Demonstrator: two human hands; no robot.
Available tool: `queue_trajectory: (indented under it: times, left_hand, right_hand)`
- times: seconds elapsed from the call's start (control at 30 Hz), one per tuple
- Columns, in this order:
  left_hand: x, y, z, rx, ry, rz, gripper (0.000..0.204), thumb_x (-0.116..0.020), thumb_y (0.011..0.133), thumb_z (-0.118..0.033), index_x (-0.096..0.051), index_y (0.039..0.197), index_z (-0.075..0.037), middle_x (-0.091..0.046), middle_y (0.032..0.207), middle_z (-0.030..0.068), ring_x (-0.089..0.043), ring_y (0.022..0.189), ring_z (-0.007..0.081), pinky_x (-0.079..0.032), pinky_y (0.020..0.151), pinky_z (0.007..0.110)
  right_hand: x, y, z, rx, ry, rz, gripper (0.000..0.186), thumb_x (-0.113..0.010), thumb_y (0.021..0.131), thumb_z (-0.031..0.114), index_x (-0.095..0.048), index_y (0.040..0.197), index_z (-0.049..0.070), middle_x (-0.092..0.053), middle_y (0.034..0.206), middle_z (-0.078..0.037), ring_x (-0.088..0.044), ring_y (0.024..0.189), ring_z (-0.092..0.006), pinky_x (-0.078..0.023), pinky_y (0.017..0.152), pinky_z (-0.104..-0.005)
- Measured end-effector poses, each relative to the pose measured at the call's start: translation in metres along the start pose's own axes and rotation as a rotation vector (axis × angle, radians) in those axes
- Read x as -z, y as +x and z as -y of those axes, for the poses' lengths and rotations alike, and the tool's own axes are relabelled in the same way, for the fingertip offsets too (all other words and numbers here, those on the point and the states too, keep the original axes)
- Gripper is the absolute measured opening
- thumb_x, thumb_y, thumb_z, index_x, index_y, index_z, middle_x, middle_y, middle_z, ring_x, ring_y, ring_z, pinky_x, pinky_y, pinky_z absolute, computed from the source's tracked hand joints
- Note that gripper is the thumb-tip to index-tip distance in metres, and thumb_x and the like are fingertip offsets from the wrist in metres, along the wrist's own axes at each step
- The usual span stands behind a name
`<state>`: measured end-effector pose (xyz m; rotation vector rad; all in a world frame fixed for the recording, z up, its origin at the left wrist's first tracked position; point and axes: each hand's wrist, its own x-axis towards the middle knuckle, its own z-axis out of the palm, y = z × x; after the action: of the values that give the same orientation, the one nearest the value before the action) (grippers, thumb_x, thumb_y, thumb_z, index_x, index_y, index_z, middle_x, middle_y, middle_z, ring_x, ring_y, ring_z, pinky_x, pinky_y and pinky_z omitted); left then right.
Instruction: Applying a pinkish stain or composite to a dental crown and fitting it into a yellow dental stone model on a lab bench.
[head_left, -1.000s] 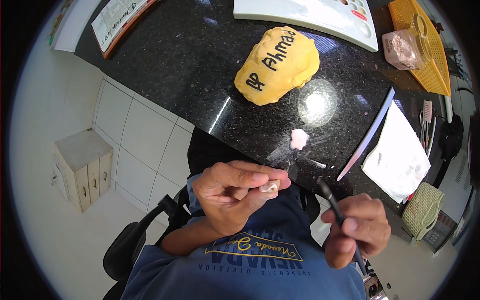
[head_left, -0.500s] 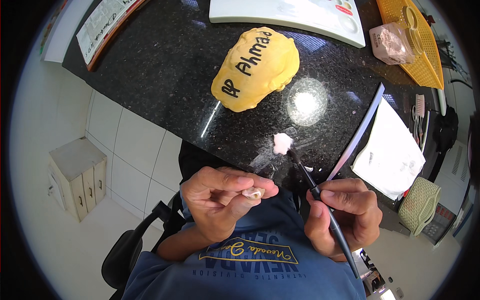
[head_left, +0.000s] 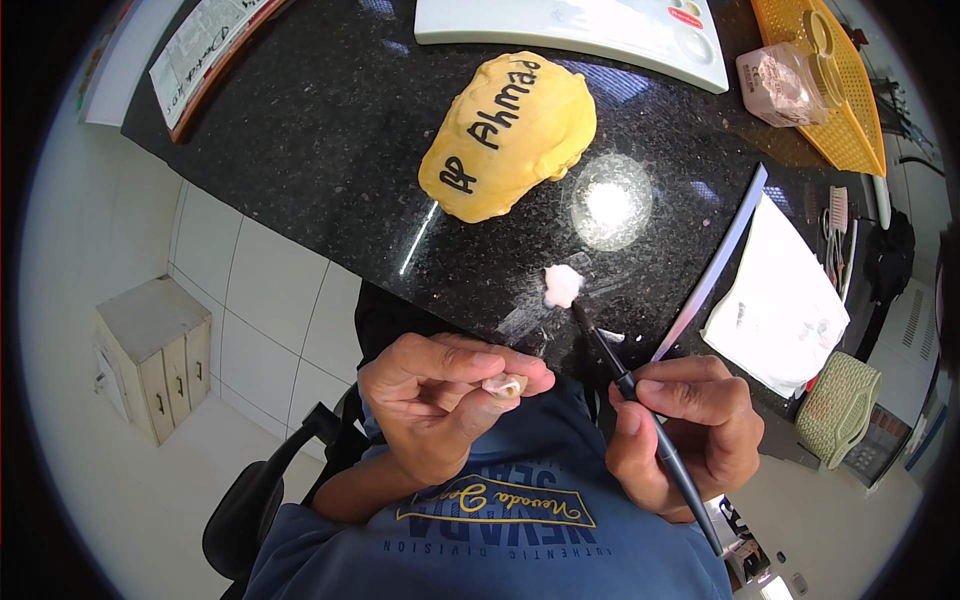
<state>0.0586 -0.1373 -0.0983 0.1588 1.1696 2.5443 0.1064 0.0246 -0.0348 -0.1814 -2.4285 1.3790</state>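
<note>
My left hand point(head_left: 428, 400) pinches a small tooth-like piece point(head_left: 505, 386), white and beige, between thumb and fingertips, just off the counter's front edge. My right hand point(head_left: 700, 425) is closed round a slim black brush point(head_left: 606, 349), held like a pen. Its dark tip points up at the near edge of a small pale-pink mound of paste point(head_left: 563, 285) on the black counter; whether it touches I cannot tell. A whitish powdery smear surrounds the mound. Beyond lies a lumpy yellow moulded block point(head_left: 510, 135) with black handwriting.
A white mixing palette point(head_left: 580, 35) lies at the back of the speckled counter point(head_left: 320, 150). To the right are a curved strip point(head_left: 715, 262), a folded white tissue point(head_left: 775, 295), a clear jar point(head_left: 780, 88), a yellow basket point(head_left: 850, 95) and a pink-bristled brush point(head_left: 839, 207). A framed sheet point(head_left: 210, 60) stands far left.
The brush tip has drawn back slightly from the paste toward me. Both hands keep their grips and have hardly moved; the whole view has shifted a little.
</note>
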Motion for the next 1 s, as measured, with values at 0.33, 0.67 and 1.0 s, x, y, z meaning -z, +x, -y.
queue_trajectory:
  times: [0.33,0.67,1.0]
  left_hand:
    - [-0.0008,0.0011,-0.0005,-0.007,0.012,-0.004,0.023,-0.057,0.078,0.016,-0.051,0.096,0.003,-0.063,0.092,0.0261,-0.066,0.085,0.0286,-0.057,0.077,0.038]
    - [-0.0003,-0.0008,0.0008,-0.011,0.029,-0.006,0.020,-0.059,0.080,0.011,-0.052,0.095,0.002,-0.063,0.091,0.0243,-0.066,0.085,0.0273,-0.057,0.078,0.038]
    - [-0.0007,0.0011,-0.0003,-0.017,0.019,0.005,0.020,-0.059,0.080,0.012,-0.051,0.096,0.002,-0.063,0.093,0.0243,-0.066,0.086,0.0272,-0.057,0.079,0.037]
  right_hand:
    - [0.0014,-0.0002,0.0003,-0.025,0.004,-0.012,0.024,-0.076,0.065,0.000,-0.057,0.079,-0.001,-0.064,0.070,-0.016,-0.064,0.054,-0.0157,-0.047,0.043,-0.0211]
    - [-0.0038,-0.0012,-0.0034,0.056,-0.019,-0.060,0.023,-0.076,0.060,-0.004,-0.060,0.077,-0.003,-0.064,0.069,-0.016,-0.063,0.054,-0.0172,-0.047,0.045,-0.0214]
    - [-0.0019,0.0000,-0.0010,0.035,-0.028,-0.042,0.021,-0.074,0.061,-0.004,-0.059,0.077,-0.003,-0.063,0.068,-0.016,-0.063,0.054,-0.0169,-0.046,0.043,-0.0213]
